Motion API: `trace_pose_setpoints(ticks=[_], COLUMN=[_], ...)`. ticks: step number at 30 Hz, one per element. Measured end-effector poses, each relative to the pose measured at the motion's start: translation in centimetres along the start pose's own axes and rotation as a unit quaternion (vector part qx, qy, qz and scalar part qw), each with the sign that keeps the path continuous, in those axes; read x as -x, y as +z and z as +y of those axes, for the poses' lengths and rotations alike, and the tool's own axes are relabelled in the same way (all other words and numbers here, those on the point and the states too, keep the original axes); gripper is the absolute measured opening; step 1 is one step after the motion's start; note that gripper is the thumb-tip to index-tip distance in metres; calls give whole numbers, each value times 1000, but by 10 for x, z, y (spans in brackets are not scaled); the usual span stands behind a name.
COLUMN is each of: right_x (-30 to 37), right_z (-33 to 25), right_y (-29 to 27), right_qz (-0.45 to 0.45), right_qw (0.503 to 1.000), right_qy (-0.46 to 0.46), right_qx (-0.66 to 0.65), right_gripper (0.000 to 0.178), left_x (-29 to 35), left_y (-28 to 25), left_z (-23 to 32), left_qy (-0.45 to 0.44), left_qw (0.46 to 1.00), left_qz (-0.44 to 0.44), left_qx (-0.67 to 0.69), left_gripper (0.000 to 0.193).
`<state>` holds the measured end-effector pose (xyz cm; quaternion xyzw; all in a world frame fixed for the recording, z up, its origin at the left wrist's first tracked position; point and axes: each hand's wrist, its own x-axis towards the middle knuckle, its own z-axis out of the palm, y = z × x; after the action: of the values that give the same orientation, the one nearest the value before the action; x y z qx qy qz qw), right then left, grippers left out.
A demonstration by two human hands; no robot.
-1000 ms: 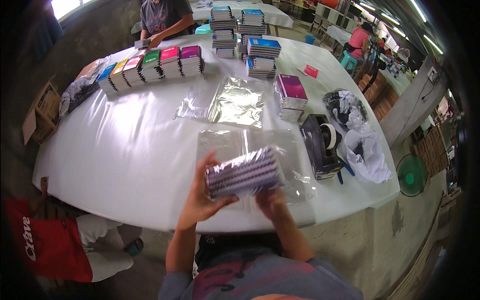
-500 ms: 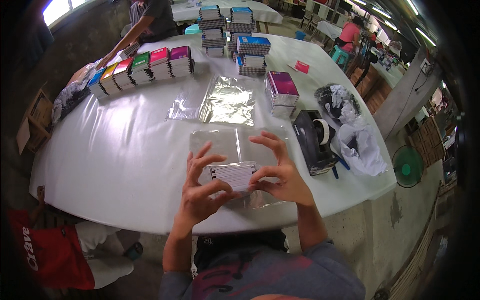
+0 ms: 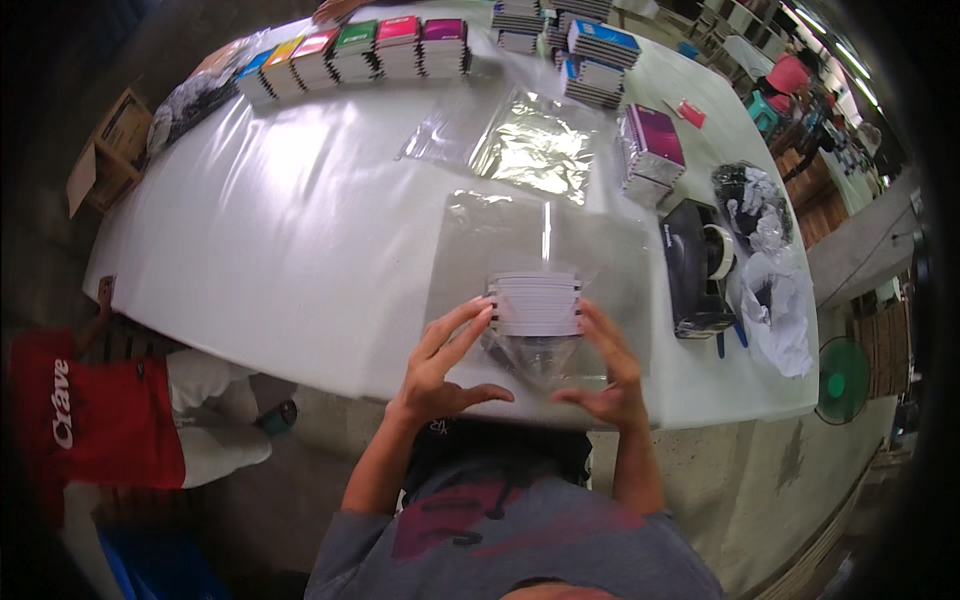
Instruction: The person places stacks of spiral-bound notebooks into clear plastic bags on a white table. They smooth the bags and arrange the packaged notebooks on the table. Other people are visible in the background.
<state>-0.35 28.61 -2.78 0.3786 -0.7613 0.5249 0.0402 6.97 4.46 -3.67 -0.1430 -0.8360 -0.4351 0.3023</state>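
Note:
A small stack of spiral-bound notebooks [image 3: 537, 305], page edges up, lies in loose clear plastic near the table's front. Both hands flank it. My left hand [image 3: 440, 368] has its straight fingertips at the stack's left side, with the thumb stretched away toward me. My right hand [image 3: 612, 372] lays its fingers along the right side, its thumb likewise apart. Neither hand is closed round the stack. Under it are flat clear plastic bags [image 3: 470, 240], and a loose plastic flap [image 3: 535, 358] shows between my thumbs.
On my right stand a black tape dispenser [image 3: 690, 285], crumpled white plastic [image 3: 778, 320] and purple-covered notebooks [image 3: 655, 140]. Shiny plastic bags [image 3: 540, 145] lie beyond. A row of colourful notebooks [image 3: 355, 48] runs along the far left. A person in red [image 3: 100, 420] is at the left.
My fingers have moved from pinching the plastic at the stack's near edge to its two sides, with thumbs spread. The whole view has shifted, so the table's contents appear farther right.

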Motion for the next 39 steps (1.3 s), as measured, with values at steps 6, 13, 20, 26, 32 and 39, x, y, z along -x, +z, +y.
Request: trace_pose_setpoints(ticks=[6,13,20,26,32,39], right_x=[-28,-58,-64,-82,-120,-139], right_z=[-3,-4,-34,-7,14,-3], right_y=[-19,-25,-31,-49,-39,-10], right_qz=[-66,-183,-266,-257,-248,-68], right_qw=[992,963,924,959,906,971], right_qy=[-48,-123,-84,0,283,117], right_qx=[97,156,261,-117,-192,-195], right_gripper=[66,64,65,47,22,15], left_x=[-7,-31,-60,-67,-69,-69], left_y=[-9,-19,-22,-26,-24,-23], left_z=[-13,-10,15,28,24,19], left_qy=[9,22,100,121,121,120], left_qw=[999,985,942,923,934,941], left_qz=[-31,-168,-248,-287,-282,-276], left_qx=[43,-27,-203,-227,-186,-156], left_gripper=[88,79,70,67,66,64])
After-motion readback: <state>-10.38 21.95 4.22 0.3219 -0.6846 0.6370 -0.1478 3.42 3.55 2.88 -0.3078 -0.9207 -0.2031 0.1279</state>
